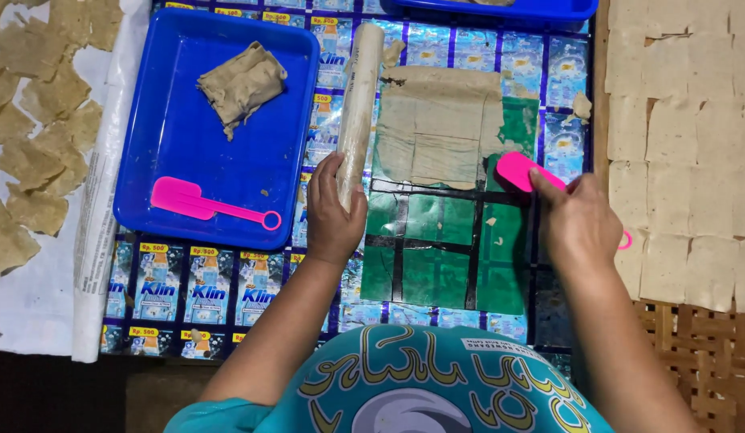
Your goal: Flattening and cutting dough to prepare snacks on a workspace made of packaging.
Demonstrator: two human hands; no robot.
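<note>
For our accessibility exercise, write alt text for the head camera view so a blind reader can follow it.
Seen from above, a person's left hand grips a rolling pin while the right hand holds a pink scraper beside a flattened dough sheet. A blue tray at left holds a dough lump and a pink spatula.

Teal shirt with yellow swirling script, forearms bare of sleeves.

The right hand (579,218) hides most of the pink spatula's (521,171) handle; a second blue tray (501,10) is cut off at the top edge.
</note>
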